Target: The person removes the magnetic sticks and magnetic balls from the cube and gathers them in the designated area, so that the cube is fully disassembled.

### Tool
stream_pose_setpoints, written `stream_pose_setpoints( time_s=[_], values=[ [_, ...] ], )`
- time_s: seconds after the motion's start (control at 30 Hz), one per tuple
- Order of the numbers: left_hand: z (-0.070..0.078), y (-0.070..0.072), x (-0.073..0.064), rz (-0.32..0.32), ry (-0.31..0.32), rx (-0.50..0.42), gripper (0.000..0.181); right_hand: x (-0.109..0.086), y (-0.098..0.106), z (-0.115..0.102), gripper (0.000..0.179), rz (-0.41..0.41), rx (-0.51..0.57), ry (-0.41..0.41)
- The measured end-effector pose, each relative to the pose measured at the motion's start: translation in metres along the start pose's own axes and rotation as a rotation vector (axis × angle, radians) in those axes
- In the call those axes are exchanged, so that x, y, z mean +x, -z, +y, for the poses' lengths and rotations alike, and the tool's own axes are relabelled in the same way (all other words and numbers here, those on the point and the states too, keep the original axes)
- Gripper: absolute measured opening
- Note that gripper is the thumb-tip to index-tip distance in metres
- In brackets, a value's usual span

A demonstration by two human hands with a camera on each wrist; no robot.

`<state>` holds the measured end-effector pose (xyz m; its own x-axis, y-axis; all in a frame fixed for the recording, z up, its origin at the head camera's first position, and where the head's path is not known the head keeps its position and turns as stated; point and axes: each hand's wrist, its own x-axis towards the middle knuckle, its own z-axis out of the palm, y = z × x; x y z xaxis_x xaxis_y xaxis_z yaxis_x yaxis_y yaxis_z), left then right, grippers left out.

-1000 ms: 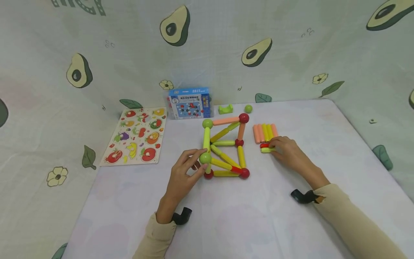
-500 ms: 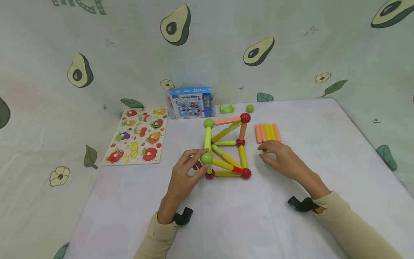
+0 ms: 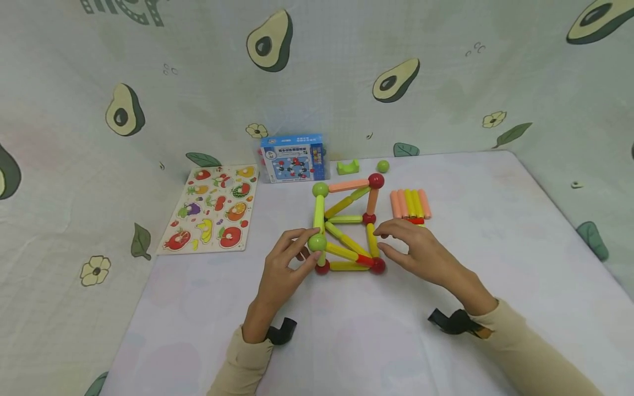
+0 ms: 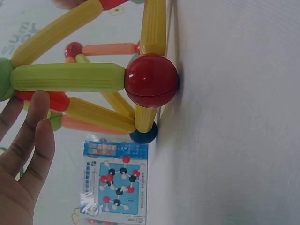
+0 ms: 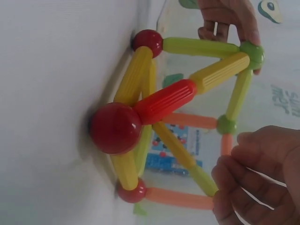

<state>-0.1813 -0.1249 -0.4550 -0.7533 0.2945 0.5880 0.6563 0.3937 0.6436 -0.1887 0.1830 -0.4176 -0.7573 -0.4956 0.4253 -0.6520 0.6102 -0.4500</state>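
The left forearm and right forearm run out of sight at the near edge, and the left wrist view catches only part of the left hand point(image 3: 282, 269). At the far left, the bottom corner of the stick-and-ball frame point(image 3: 345, 238) is hard to make out from above; the left wrist view shows a dark blue ball point(image 4: 143, 133) there. The right hand point(image 3: 418, 250) partly covers a red stick point(image 3: 417, 221) near a row of pink and yellow sticks point(image 3: 411, 203). The frame stands mid-table between the hands. The left thumb and forefinger pinch the green ball point(image 3: 317, 242) at its near left top corner; the right hand, just right of the frame, has loosely curved fingers with a gap to the thumb, holding nothing visible. Below the pinched ball a green stick point(image 4: 70, 77) stands upright, while a top stick point(image 3: 318, 212) runs from near to far and a yellow-and-red diagonal point(image 3: 342, 251) slopes down toward the right. The table point(image 3: 371, 341) wears a pale, faintly blotched cover; behind it hangs an avocado-print cloth point(image 3: 327, 44). A blue-and-white box point(image 3: 292, 159) stands at the far side, right of a fruit-patterned board point(image 3: 213, 209).
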Motion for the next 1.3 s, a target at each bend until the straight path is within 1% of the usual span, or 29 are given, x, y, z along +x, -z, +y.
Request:
stream_pose_setpoints(
  time_s=[0.1,0.2,0.3,0.47,0.63,0.77,0.83,0.9,1.03,1.1,1.2,1.3],
  values=[
    [0.0,0.0,0.0,-0.001,-0.001,-0.003,0.047,0.003,0.0,-0.004,0.034,0.013,0.013,0.002],
    [0.0,0.001,0.0,-0.002,0.001,-0.007,0.047,0.005,-0.002,-0.007,0.034,-0.003,0.042,0.007],
    [0.0,0.0,0.0,-0.003,0.003,-0.013,0.047,0.005,-0.005,-0.011,0.034,-0.035,0.074,0.0],
    [-0.001,-0.001,0.001,-0.004,0.004,-0.008,0.047,0.003,-0.014,-0.013,0.035,-0.108,0.098,-0.044],
    [-0.001,0.0,0.0,0.0,0.005,0.002,0.047,-0.002,-0.026,-0.012,0.035,-0.2,0.08,-0.075],
    [-0.001,0.0,-0.001,-0.008,0.015,0.003,0.047,-0.005,-0.03,-0.01,0.035,-0.212,0.063,-0.087],
    [-0.001,0.0,0.0,-0.011,0.017,0.004,0.047,-0.004,-0.027,-0.008,0.035,-0.186,0.053,-0.086],
    [0.0,0.0,0.0,-0.012,0.016,0.003,0.047,0.0,-0.022,-0.005,0.035,-0.136,0.039,-0.08],
    [0.001,0.0,0.0,-0.008,0.01,-0.003,0.047,0.015,-0.007,0.004,0.035,0.009,0.006,-0.053],
    [0.001,0.001,0.0,-0.005,0.007,-0.005,0.047,0.025,-0.001,0.011,0.039,0.085,-0.012,-0.051],
    [0.001,0.001,0.0,-0.003,0.006,0.0,0.047,0.039,0.006,0.022,0.049,0.166,-0.03,-0.086],
    [0.002,0.0,-0.001,-0.006,0.017,0.01,0.048,0.052,0.01,0.034,0.06,0.18,-0.025,-0.133]
  ],
)
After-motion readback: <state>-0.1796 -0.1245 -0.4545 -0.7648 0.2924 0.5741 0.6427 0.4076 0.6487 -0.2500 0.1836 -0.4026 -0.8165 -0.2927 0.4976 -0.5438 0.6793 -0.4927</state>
